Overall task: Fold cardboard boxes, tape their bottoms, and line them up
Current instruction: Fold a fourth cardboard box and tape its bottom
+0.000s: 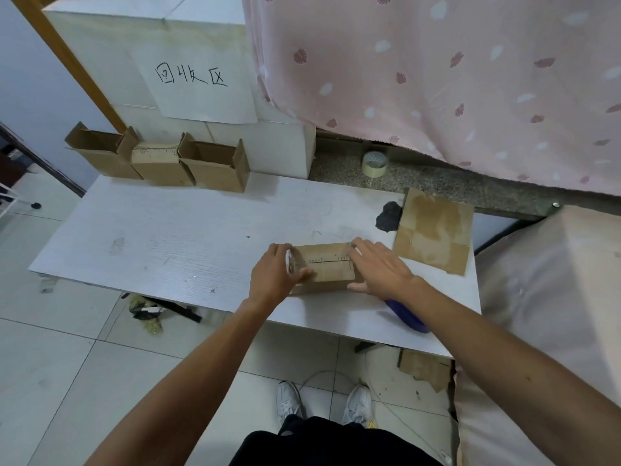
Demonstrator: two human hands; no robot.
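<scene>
While left hand grips box, right hand pressing, sheet reads 回收区.

Brown box, pink leaf-print curtain

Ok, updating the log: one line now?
left hand grips box | right hand presses box | three boxes lined up | tape roll on ledge
</scene>
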